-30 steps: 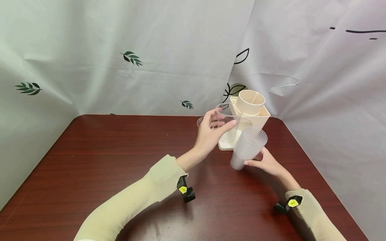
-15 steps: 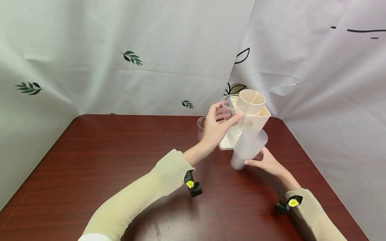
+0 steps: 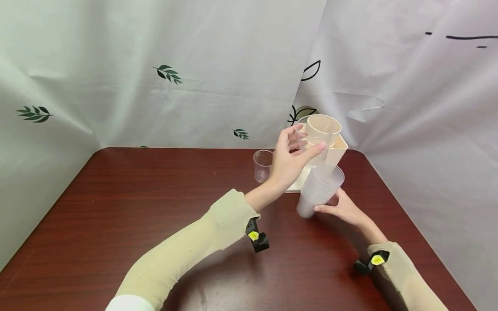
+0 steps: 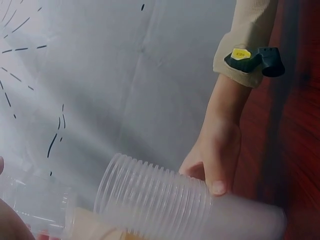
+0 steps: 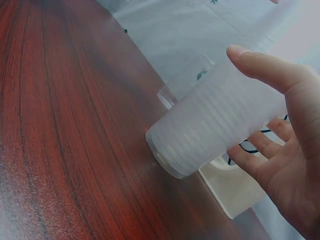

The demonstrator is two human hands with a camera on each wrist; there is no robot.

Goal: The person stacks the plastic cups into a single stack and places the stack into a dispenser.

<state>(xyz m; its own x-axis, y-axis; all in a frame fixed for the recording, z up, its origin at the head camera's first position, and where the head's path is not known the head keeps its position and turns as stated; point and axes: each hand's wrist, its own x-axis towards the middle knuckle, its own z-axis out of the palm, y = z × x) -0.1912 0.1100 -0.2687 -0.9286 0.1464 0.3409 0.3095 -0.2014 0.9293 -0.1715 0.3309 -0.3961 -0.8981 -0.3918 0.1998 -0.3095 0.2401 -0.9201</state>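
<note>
My left hand (image 3: 289,157) holds a single clear plastic cup (image 4: 42,205) between thumb and fingers, raised in front of a cream cup dispenser with a round tube (image 3: 328,123) on top. A tall nested stack of clear plastic cups (image 3: 320,188) leans with its open end up and to the right. My right hand (image 3: 346,209) grips the stack low on its right side; in the right wrist view the thumb (image 5: 265,67) and fingers wrap around it. The stack partly hides the dispenser's white base (image 3: 294,185).
Another clear cup (image 3: 262,166) stands upright on the dark red wooden table (image 3: 155,207), left of the dispenser and partly behind my left hand. A pale curtain (image 3: 194,99) with leaf prints hangs behind and beside the table.
My left hand has moved right and slightly up with the single cup, now overlapping the dispenser's tube. More of the standing cup shows. My right hand and the stack stay in place.
</note>
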